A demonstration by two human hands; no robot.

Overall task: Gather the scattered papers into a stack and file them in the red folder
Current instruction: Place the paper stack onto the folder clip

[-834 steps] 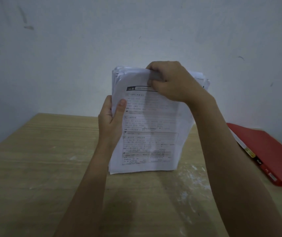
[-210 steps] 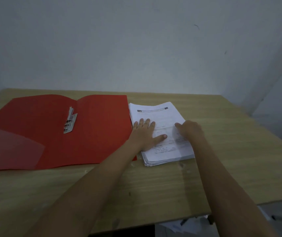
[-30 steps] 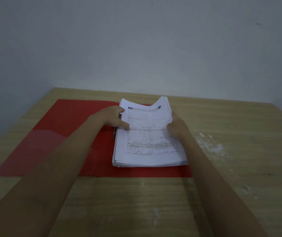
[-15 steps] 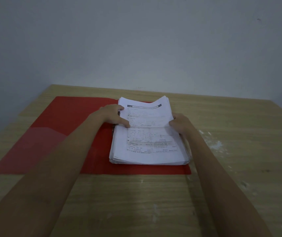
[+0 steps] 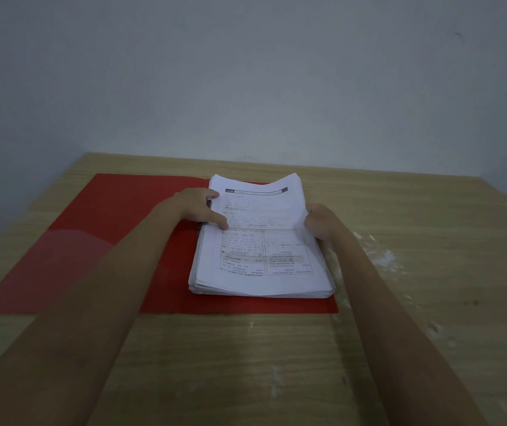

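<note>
While hands [image 5: 198, 207] hold its sides, the paper stack [image 5: 261, 256] lies thick, far corners curled.

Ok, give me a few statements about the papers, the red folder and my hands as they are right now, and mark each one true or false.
1. The paper stack lies on the right half of the red folder. True.
2. The red folder is closed. False: it lies open and flat on the wooden table.
3. The left hand and the right hand hold the paper stack at opposite side edges. True.
4. The paper stack stands upright on its edge. False: it lies flat, with its far end bowed upward.
5. The top sheet is blank. False: it carries printed text and a boxed grid.
</note>
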